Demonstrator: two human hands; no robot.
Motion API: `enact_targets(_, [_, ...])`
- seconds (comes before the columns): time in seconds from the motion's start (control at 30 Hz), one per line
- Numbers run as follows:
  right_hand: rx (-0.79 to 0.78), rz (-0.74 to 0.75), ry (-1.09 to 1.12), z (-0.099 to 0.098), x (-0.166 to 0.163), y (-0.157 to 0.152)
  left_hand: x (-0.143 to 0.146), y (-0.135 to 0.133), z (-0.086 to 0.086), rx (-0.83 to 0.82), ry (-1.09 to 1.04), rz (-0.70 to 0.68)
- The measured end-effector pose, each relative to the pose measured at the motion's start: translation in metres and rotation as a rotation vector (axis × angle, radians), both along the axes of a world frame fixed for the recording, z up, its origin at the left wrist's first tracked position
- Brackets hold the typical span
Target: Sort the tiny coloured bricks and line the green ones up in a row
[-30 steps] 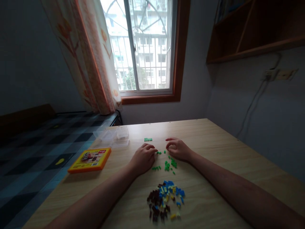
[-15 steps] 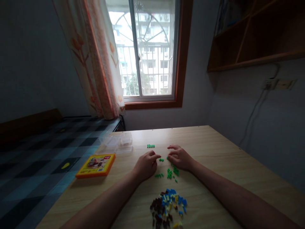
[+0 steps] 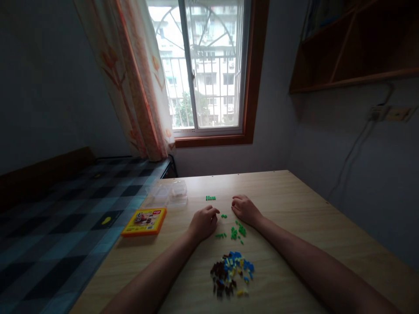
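Note:
My left hand rests on the table, its index finger stretched toward a small group of green building bricks; nothing shows in its grip. Across from it, my right hand has its fingers drawn together, and whatever may be between the fingertips is hidden. Beyond both hands stands a short row of green bricks. A looser line of green bricks lies beside the left wrist. Nearer to me than the right hand is a heap of green bricks.
A mixed pile of brown, blue and yellow bricks lies between my forearms. At the table's left are an orange-yellow box and clear plastic trays. A bed adjoins the left edge; a window is ahead.
My right hand has drawn its fingers together and moved slightly away from the small green group. The green piece at its fingertips no longer shows. The view has shifted a little.

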State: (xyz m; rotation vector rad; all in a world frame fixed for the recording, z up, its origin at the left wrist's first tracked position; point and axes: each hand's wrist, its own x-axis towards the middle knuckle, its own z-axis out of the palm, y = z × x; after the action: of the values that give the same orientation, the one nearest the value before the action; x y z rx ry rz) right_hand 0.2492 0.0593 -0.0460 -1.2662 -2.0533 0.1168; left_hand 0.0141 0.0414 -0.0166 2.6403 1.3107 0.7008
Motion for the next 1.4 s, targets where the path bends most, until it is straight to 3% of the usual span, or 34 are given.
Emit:
enact_targets(0.37, [0.001, 0.057, -0.022, 0.006, -0.027, 0.042, 0.005, 0.001, 0.005, -0.136, 0.028, 0.158])
enact_targets(0.67, [0.004, 0.102, -0.044, 0.002, -0.032, 0.054, 0.022, 0.003, 0.001, -0.228, -0.018, 0.424])
enact_targets(1.03, [-0.018, 0.051, -0.133, -0.002, -0.029, 0.054, 0.013, 0.006, 0.001, -0.295, -0.197, 0.399])
enact_targets(1.4, [-0.042, 0.013, -0.18, -0.007, -0.032, 0.051, 0.014, 0.006, -0.003, -0.301, -0.245, 0.391])
